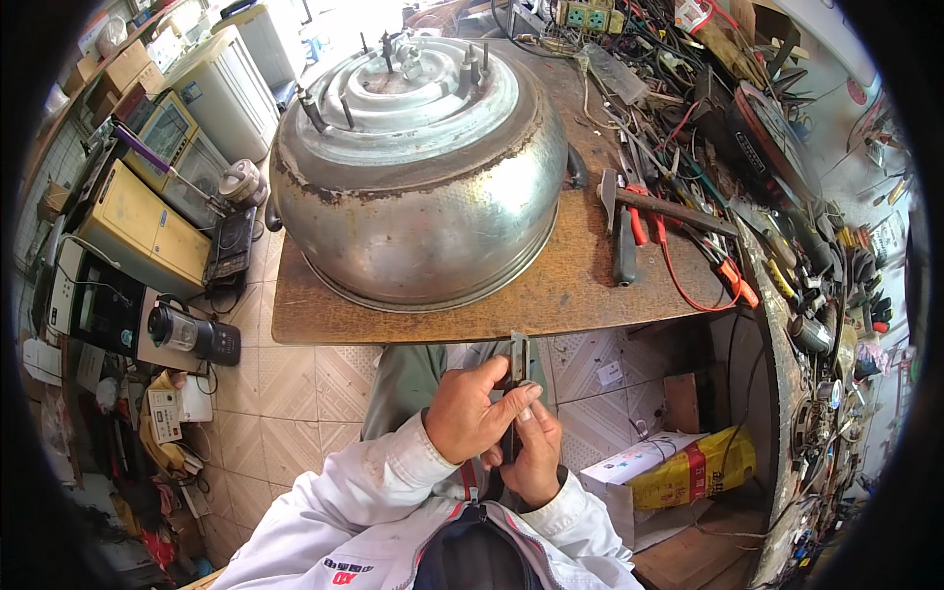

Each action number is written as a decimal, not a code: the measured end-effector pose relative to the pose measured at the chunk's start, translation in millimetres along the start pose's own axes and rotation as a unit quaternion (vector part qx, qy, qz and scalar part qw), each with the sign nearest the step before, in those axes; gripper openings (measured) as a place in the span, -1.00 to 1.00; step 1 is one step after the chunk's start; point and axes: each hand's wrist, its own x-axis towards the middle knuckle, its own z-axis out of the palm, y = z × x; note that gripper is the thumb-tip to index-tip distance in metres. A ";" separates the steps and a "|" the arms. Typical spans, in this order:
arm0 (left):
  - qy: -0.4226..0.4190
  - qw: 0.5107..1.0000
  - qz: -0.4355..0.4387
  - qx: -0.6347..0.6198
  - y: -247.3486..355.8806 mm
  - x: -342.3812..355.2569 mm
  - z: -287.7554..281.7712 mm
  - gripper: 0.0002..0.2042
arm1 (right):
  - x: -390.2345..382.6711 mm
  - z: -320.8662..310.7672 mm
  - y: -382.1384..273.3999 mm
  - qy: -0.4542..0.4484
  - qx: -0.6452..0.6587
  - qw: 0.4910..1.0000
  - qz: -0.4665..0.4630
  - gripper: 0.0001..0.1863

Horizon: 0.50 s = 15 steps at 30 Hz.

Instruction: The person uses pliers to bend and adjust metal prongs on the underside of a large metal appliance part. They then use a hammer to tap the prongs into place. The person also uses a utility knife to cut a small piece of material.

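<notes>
A large dented steel pot (423, 246) sits base up on the wooden table (393, 327), with rust round its shoulder and several metal posts sticking up from the top. Below the table's front edge, my left hand (470, 408) is closed on a small upright metal tool (520, 359) with a slotted head and a darker lower part, its thumb lying across the tool. My right hand (531, 457) grips the same tool lower down, thumb raised along it. The tool's lower end is partly hidden by my fingers, so I cannot tell exactly what it is.
A hammer (674, 211), red-handled pliers (637, 218) and tangled cables crowd the table's right side. Appliances, including a yellow cabinet (147, 221) and a blender (187, 334), line the left. A white box (619, 462) with a yellow bag (688, 467) lies low at the right.
</notes>
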 end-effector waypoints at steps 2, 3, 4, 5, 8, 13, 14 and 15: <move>-0.006 1.000 0.005 0.005 -3.4 0.9 0.7 -0.66 | -0.1 1.1 0.4 0.001 0.012 1.000 0.002 -0.67; -0.008 1.000 0.008 0.008 -4.6 0.8 0.8 -0.66 | -0.1 -0.1 1.1 -0.002 0.014 1.000 0.003 -0.68; -0.019 1.000 -0.009 -0.005 -4.8 0.5 0.4 -0.66 | -0.1 -2.6 2.5 -0.005 0.016 1.000 0.004 -0.68; -0.029 0.999 -0.025 -0.018 -4.8 0.3 0.1 -0.66 | 0.0 -4.1 3.4 -0.008 0.018 1.000 0.005 -0.69; -0.052 0.997 -0.056 -0.017 -1.0 1.2 -1.9 -0.68 | 1.3 -5.3 4.5 -0.013 -0.018 1.000 -0.002 -0.61; -0.026 1.000 -0.012 0.008 -7.8 -1.9 4.6 -0.71 | 0.4 -4.7 5.8 -0.004 0.014 1.000 -0.006 -0.69; -0.030 0.999 -0.017 0.005 -6.0 -2.4 4.3 -0.71 | -0.1 -3.7 5.8 -0.003 0.016 1.000 -0.009 -0.69; -0.034 0.999 -0.021 0.003 -4.9 -2.7 4.3 -0.72 | -0.9 -1.7 6.0 0.001 0.017 1.000 -0.011 -0.69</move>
